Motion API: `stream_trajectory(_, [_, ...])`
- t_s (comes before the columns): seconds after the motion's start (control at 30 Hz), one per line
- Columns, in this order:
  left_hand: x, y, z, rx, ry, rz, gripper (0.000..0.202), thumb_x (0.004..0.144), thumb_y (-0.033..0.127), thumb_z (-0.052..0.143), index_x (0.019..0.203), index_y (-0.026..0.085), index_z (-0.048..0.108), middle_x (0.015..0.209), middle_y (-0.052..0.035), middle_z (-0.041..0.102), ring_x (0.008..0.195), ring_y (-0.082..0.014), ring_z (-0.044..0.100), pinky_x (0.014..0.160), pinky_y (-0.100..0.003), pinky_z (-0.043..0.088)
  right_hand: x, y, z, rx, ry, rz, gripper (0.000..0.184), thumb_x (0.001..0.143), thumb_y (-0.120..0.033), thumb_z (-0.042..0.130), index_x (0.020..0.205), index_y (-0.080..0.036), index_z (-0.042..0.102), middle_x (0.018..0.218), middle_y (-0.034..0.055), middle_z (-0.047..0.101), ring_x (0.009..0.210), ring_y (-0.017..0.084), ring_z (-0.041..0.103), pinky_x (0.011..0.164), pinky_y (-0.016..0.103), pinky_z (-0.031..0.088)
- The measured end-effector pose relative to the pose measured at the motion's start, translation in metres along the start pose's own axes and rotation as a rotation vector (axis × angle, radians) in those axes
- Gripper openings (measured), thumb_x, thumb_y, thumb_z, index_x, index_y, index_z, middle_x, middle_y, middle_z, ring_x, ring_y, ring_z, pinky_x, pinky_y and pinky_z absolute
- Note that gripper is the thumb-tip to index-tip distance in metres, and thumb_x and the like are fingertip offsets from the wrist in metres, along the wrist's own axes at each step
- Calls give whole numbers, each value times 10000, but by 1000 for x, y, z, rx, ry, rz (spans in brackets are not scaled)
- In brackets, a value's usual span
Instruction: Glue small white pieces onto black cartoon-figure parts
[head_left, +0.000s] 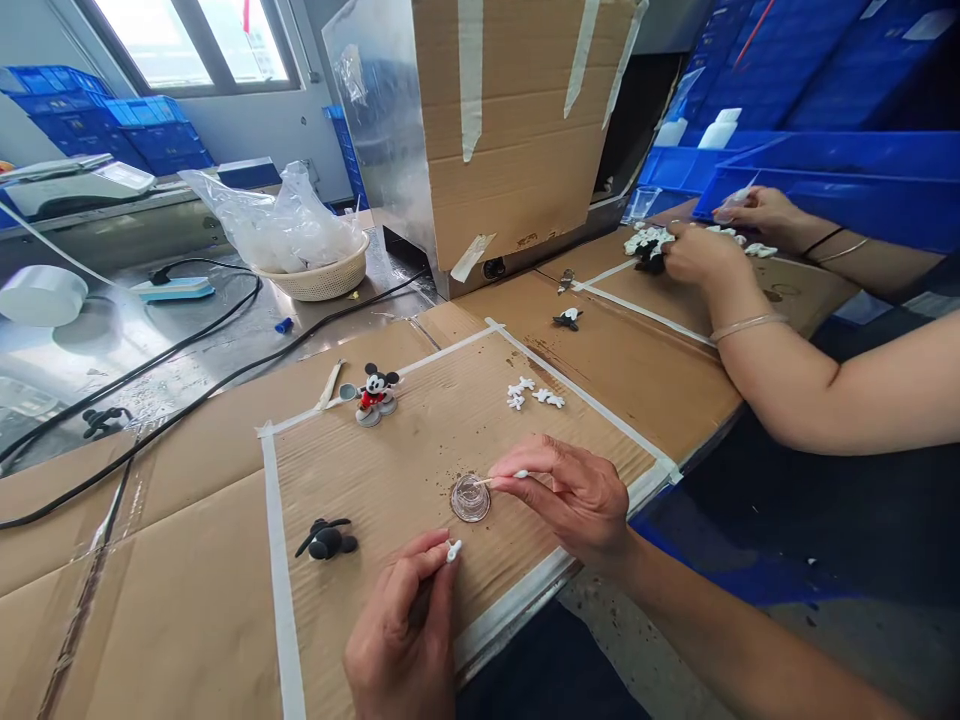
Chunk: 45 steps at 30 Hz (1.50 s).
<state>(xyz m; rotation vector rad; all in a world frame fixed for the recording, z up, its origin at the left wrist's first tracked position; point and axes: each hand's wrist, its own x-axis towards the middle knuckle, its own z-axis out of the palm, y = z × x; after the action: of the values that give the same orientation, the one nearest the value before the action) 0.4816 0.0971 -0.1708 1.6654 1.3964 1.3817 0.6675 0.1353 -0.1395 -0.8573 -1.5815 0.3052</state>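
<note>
My left hand (405,630) is closed in a pinch on a small white toy part (453,549) at the near edge of the cardboard mat (420,440). My right hand (574,495) is pinched on a thin stick (501,479) whose tip reaches into a small clear round dish (470,498). A black toy body piece (327,540) lies to the left. A finished mouse figure in red shorts (376,394) stands farther back. Several loose white hand-shaped parts (534,396) lie to the right of it.
A co-worker's hands (701,250) handle white and black parts (649,245) at the far right. A tall cardboard box (517,130) stands behind. A basket with plastic bags (300,250), black cables (187,370) and blue crates (825,170) surround the work area.
</note>
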Motion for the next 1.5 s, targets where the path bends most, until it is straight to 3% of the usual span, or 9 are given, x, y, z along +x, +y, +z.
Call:
stream_trajectory(0.7, [3, 3, -3, 16, -31, 65, 96, 841, 192, 680, 866, 284, 689, 970, 65, 748, 862, -90, 697, 848, -161, 525, 0, -1, 0, -86, -15, -20, 130, 859, -81, 694, 921, -192, 668, 804, 10, 705, 730, 121, 669, 690, 247, 544])
stream_trajectory(0.9, [2, 6, -3, 27, -25, 40, 86, 853, 209, 671, 861, 291, 699, 962, 69, 753, 864, -92, 700, 849, -164, 527, 0, -2, -1, -8, 13, 10, 139, 851, -78, 702, 915, -200, 682, 798, 10, 706, 720, 127, 664, 683, 267, 546])
stream_trajectory(1.13, [8, 3, -9, 105, -88, 174, 101, 836, 165, 684, 874, 258, 699, 942, 41, 767, 824, -106, 729, 788, -154, 565, 0, -4, -1, 54, 48, 13, 173, 834, -56, 711, 920, -205, 697, 800, 8, 713, 725, 134, 672, 690, 271, 552])
stream_trajectory(1.5, [8, 2, -9, 121, -93, 196, 119, 845, 142, 671, 892, 249, 690, 953, 22, 762, 863, -116, 728, 810, -171, 572, 0, -5, 1, 150, 82, -4, 206, 818, -40, 714, 933, -211, 720, 792, 14, 720, 720, 159, 683, 680, 307, 562])
